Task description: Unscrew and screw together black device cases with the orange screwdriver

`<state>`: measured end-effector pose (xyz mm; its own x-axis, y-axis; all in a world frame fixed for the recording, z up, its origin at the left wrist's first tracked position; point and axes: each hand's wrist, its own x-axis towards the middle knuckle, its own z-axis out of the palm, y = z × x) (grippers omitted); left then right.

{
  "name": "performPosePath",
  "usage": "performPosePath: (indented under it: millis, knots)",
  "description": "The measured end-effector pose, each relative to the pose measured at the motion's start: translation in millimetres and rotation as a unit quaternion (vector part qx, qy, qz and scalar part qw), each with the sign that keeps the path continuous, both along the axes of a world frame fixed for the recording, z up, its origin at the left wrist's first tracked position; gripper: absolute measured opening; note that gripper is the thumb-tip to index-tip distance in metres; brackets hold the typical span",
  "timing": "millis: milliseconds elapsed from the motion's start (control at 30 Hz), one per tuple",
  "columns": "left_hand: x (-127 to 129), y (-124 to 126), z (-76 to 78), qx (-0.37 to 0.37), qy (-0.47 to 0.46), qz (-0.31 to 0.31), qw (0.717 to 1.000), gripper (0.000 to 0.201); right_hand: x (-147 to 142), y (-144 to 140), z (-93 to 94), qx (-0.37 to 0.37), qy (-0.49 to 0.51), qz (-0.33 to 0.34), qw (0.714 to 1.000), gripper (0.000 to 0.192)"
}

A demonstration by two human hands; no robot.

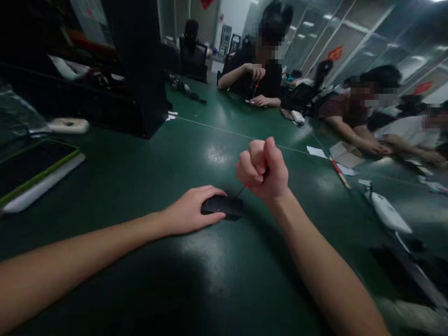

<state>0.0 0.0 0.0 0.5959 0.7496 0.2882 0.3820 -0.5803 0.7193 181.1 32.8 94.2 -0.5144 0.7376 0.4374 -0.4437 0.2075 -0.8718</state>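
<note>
Head view shows a dark green table (140, 186) with the person's two bare arms reaching in from the near edge. The left hand (191, 210) lies flat over the left end of a small black device (222, 206), fingers curled over its top, pinning it to the table about midway between the near and far edges. The right hand (263, 170) is clenched in a fist around the handle of a thin screwdriver (240, 192); a trace of red shows under the fingers, and the dark shaft slants down and to the left so that its tip meets the right end of the device.

As a judgement, the work stands in the middle of driving or loosening a screw: the tool is seated on the device, and the casing looks closed and in one piece. No loose screws or removed parts can be made out beside it, though the picture is too dim and soft to be sure.

Toward the left edge lies a green-rimmed tray (35, 168) with a white device (68, 125) beyond it. Across the far side another person's hands (258, 86) work with a small tool, and more people sit along the right edge among scattered papers (345, 156) and a white object (388, 213).
</note>
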Motion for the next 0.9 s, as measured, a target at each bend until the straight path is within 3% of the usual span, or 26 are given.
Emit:
performPosePath:
  millis: [100,200,300,400,533,733,900]
  knots:
    - [0.4,-0.4,0.2,0.001,0.000,0.001,1.000,0.042,4.1,3.0,6.0,-0.034,-0.025,0.029,0.999,0.045]
    - [0.3,-0.6,0.8,-0.001,-0.001,0.002,1.000,0.041,4.2,2.0,7.6,-0.039,-0.040,0.107,0.993,0.038]
    - [0.3,-0.3,1.0,-0.005,-0.008,0.000,1.000,0.039,0.5,-0.6,2.7,-0.009,-0.032,0.196,0.980,0.040]
    - [0.3,0.2,0.4,-0.005,-0.012,-0.005,1.000,0.037,-2.1,-0.8,-6.2,0.027,-0.010,0.230,0.973,0.043]
    - [0.2,0.4,-0.7,-0.006,-0.012,-0.009,1.000,0.039,-0.9,0.7,-10.6,0.042,-0.031,0.169,0.984,0.049]
    - [0.1,-0.2,-0.5,-0.001,-0.008,0.000,1.000,0.041,0.4,1.8,7.5,0.025,-0.103,0.026,0.994,0.055]
    - [0.1,0.2,-0.5,0.004,0.001,-0.001,1.000,0.041,1.0,0.9,12.9,-0.058,-0.087,0.020,0.994,0.059]
